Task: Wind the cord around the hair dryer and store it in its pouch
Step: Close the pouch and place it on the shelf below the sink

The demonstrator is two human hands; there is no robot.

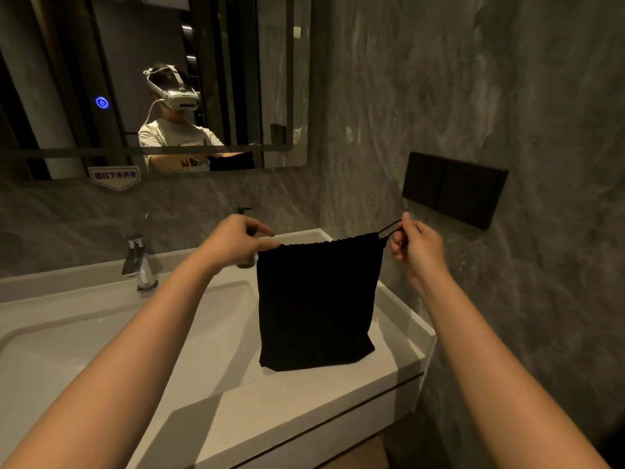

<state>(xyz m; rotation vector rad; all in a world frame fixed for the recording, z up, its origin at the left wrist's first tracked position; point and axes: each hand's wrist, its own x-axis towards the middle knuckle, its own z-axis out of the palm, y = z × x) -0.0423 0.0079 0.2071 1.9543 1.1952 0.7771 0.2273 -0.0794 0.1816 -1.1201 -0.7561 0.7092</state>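
Observation:
A black fabric pouch (pixel 316 302) hangs upright above the right side of the white vanity counter (pixel 304 401), its bottom edge close to the surface. My left hand (pixel 236 240) pinches the pouch's gathered top edge at its left corner. My right hand (pixel 417 243) grips the black drawstring (pixel 389 229) that comes out of the top right corner, held taut. The pouch's mouth looks gathered. The hair dryer and its cord are not visible; the pouch hides whatever is inside.
A white sink basin (pixel 118 319) with a chrome faucet (pixel 138 262) lies to the left. A soap dispenser (pixel 244 214) stands behind my left hand. A black wall panel (pixel 453 189) sits on the grey stone wall at right. A mirror (pixel 152 79) hangs above.

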